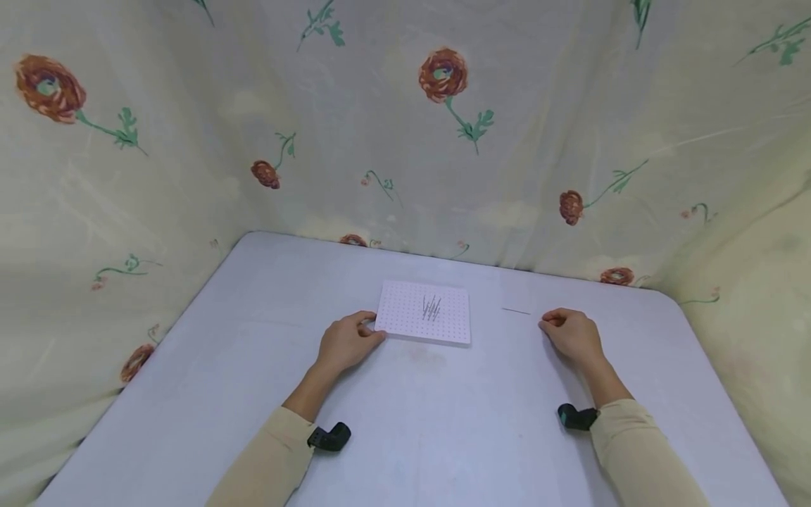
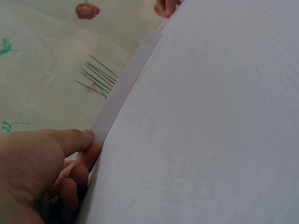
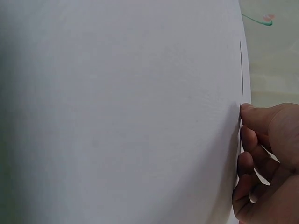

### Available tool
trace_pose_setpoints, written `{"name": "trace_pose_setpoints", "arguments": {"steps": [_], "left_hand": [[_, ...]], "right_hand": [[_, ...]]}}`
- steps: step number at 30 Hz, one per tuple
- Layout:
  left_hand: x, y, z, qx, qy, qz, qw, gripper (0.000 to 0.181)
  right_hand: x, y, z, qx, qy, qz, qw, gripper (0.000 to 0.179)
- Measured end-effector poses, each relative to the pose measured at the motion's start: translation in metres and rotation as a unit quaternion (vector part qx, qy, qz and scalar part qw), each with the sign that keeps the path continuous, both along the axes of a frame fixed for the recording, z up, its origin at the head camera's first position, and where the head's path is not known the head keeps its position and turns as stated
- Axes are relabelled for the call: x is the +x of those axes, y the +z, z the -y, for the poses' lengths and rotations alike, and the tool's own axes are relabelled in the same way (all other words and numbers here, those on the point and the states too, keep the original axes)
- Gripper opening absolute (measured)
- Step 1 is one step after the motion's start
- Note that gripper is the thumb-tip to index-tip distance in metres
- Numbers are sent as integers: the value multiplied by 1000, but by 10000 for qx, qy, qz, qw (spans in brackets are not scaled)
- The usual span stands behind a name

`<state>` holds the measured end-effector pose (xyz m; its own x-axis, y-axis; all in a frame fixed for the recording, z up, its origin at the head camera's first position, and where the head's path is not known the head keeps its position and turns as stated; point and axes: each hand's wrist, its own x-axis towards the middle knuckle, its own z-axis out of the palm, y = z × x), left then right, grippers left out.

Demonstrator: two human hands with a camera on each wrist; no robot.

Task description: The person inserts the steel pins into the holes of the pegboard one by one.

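Observation:
A white board (image 1: 399,310) dotted with rows of small holes lies on the table. Several thin dark rods (image 1: 431,308) stand up from it, slightly slanted; in the left wrist view, rods (image 2: 98,74) rise beyond its side edge (image 2: 126,86). My left hand (image 1: 347,343) grips the board's left end, thumb at the near corner. To the board's right, one thin rod (image 1: 516,310) lies flat on the table. My right hand (image 1: 573,336) is just right of that rod, fingers bent and fingertips close together at the tabletop. Whether something thin is between them cannot be made out.
The white table (image 1: 418,429) has rounded far corners. Flower-printed cloth (image 1: 405,197) hangs behind it and along both sides. A dark wrist device (image 1: 330,437) is strapped at the left sleeve, and another device (image 1: 577,417) at the right sleeve.

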<state>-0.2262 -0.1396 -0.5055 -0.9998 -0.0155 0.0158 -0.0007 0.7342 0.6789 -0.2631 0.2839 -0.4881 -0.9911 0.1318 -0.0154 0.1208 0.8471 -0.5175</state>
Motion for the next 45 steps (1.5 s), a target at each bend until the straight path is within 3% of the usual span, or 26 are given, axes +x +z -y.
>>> {"name": "trace_pose_setpoints", "arguments": {"steps": [18, 26, 37, 45], "left_hand": [[0, -1, 1, -15, 49, 15, 10000, 49], [0, -3, 1, 20, -84, -62, 9999, 50], [0, -4, 1, -23, 26, -30, 10000, 50], [-1, -3, 1, 1, 6, -57, 10000, 50]], "right_hand": [[-13, 1, 15, -170, 53, 122, 9998, 27], [-17, 2, 21, -197, 35, 306, 9993, 26], [-23, 10, 25, 453, 595, 607, 9954, 26], [-31, 10, 20, 978, 1144, 427, 9877, 25]]}}
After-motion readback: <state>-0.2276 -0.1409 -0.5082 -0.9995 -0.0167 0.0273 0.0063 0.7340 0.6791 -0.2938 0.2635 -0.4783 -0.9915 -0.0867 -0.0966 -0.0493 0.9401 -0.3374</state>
